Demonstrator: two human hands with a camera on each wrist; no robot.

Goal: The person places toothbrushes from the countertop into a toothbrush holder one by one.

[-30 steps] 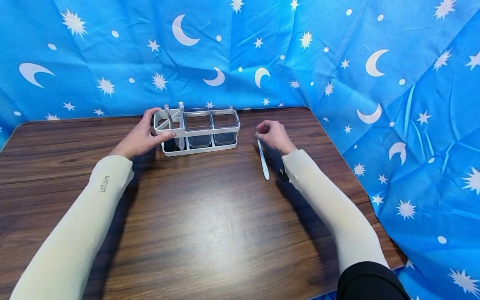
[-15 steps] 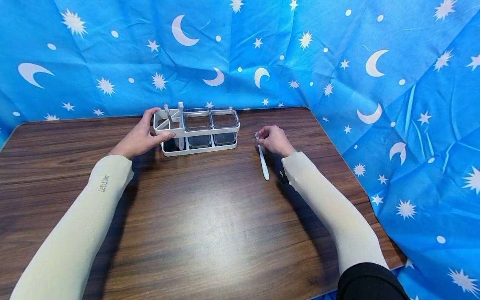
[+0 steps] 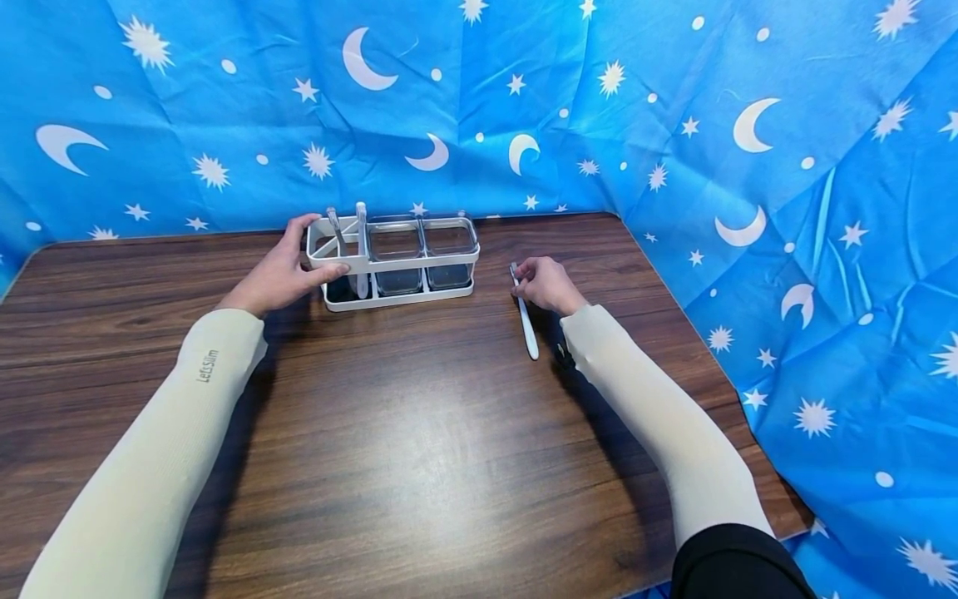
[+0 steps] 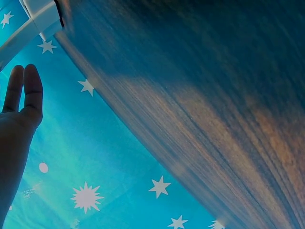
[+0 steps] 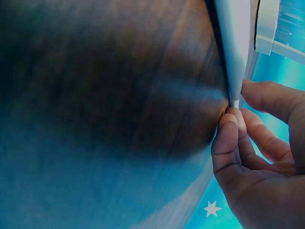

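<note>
A white rack (image 3: 419, 264) stands at the back of the table. My left hand (image 3: 280, 270) holds its left end, thumb at the front rail and fingers at the far side. In the left wrist view, two straight fingers (image 4: 31, 88) show below a corner of the rack (image 4: 45, 19). To the right, a slim white-handled utensil (image 3: 528, 333) with a metal-looking end lies on the table. My right hand (image 3: 550, 283) pinches it near its far end. The right wrist view shows thumb and fingertips (image 5: 228, 126) at the utensil (image 5: 233, 43); its exact kind is unclear.
Two clear square containers (image 3: 395, 241) sit in the rack's right part. Two similar utensils (image 3: 362, 241) stand in its left, divided part. The brown wooden table (image 3: 419, 433) ends at a blue curtain (image 3: 479, 100) behind and to the right.
My right hand has shifted slightly toward me along the utensil, and its far end now shows past the fingers. The left hand and the rack stay where they were.
</note>
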